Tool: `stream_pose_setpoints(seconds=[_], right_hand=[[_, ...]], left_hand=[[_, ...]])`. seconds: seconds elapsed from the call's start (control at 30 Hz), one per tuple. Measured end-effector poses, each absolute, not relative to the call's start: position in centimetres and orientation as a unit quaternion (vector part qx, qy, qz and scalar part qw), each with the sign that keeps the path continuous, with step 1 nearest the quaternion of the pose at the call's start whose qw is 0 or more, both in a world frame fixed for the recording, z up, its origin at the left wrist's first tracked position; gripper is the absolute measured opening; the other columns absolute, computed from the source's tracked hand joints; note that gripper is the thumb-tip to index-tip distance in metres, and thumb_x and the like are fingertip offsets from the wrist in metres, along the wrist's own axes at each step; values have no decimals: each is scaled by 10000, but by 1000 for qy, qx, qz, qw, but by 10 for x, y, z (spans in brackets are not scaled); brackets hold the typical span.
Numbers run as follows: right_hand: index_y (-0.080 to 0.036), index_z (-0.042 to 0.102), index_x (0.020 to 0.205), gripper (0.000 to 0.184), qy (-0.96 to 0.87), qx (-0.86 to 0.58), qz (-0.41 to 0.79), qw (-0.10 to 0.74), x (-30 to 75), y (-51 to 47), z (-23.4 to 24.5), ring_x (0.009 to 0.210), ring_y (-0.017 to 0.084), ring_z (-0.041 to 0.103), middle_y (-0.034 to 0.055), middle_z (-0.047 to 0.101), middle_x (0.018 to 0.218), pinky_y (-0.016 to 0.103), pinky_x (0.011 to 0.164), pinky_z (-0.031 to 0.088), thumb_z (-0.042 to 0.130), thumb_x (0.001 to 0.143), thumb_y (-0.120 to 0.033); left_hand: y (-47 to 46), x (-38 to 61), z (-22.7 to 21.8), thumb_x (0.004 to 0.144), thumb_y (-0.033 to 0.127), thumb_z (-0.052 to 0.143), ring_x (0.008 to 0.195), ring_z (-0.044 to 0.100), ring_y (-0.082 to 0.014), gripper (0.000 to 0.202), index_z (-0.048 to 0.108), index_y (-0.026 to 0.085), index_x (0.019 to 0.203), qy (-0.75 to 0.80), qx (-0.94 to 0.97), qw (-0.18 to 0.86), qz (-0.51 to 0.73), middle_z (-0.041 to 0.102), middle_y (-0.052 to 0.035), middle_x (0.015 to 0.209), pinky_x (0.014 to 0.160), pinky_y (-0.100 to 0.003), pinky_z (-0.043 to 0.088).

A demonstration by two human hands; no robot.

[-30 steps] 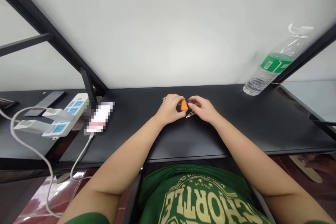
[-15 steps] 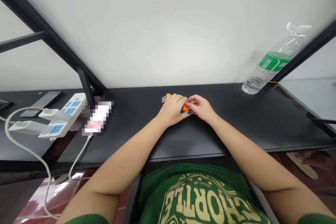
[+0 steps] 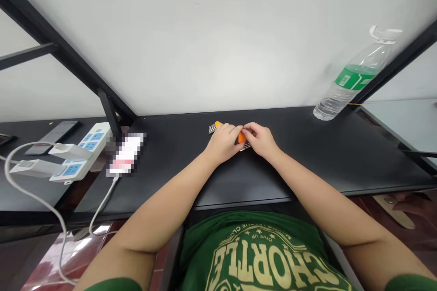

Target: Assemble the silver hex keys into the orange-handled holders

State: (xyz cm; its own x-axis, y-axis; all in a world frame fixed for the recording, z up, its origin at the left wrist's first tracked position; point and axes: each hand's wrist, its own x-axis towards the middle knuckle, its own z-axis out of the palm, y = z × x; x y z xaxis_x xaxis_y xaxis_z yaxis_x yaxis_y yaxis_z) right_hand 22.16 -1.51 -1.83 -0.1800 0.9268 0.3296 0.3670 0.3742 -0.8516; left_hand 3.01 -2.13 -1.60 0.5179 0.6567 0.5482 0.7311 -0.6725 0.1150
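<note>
An orange holder with thin metal rods lies low over the black desk, mostly hidden under my hands. Several rod tips stick out past its far left end, and more rods show below its right end. My left hand is closed over its middle, palm down. At the right end, the fingers and thumb of my right hand are pinched together against the orange part. What exactly the right fingertips grip is too small to make out.
A water bottle with a green label stands at the right rear by the wall. To the left lie a blurred-out phone on a white cable, a power strip with plugs, and another phone. Black frame bars rise on both sides.
Both hands stay at almost the same spot. The right fingers have shifted slightly at the orange end, showing a bit more of it. The view has tilted a little.
</note>
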Motion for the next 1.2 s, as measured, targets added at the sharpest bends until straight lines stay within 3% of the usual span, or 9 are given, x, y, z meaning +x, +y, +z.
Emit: stream_pose_setpoints(seconds=[0.27, 0.57, 0.77, 1.0, 1.2], right_hand=[[-231, 709, 874, 133, -728, -468, 224, 448, 221, -15, -16, 670, 185, 624, 19, 726, 780, 320, 716, 511, 585, 888, -274], [-237, 594, 797, 140, -813, -458, 95, 346, 226, -7, -26, 709, 198, 580, 44, 675, 781, 312, 684, 429, 541, 912, -177], [-235, 591, 782, 168, -821, -461, 108, 318, 225, -8, -28, 676, 188, 577, 29, 668, 742, 307, 667, 408, 553, 936, -181], [-211, 703, 994, 166, -858, -387, 139, 307, 236, -13, -20, 785, 205, 653, 63, 738, 925, 329, 750, 485, 538, 978, -203], [-229, 716, 1171, 235, -853, -361, 177, 334, 242, -15, -16, 813, 213, 689, 79, 759, 1029, 359, 790, 547, 549, 1009, -259]], left_hand=[[-24, 34, -14, 966, 302, 659, 897, 684, -274, 249, 692, 175, 1178, -419, -861, 88, -275, 751, -95, 929, 850, -428, 512], [-27, 35, -9, 929, 381, 758, 948, 696, -303, 279, 718, 202, 1140, -449, -863, 79, -220, 785, -101, 965, 884, -452, 455], [-31, 37, -7, 899, 359, 767, 948, 695, -310, 234, 693, 193, 1047, -460, -866, 69, -185, 768, -99, 927, 881, -446, 449], [-32, 32, -5, 874, 313, 735, 909, 695, -288, 177, 684, 187, 988, -464, -862, 48, -199, 750, -88, 902, 870, -429, 468], [-32, 30, -3, 897, 353, 702, 882, 682, -268, 208, 687, 191, 1027, -452, -862, 29, -229, 734, -70, 886, 827, -403, 483]])
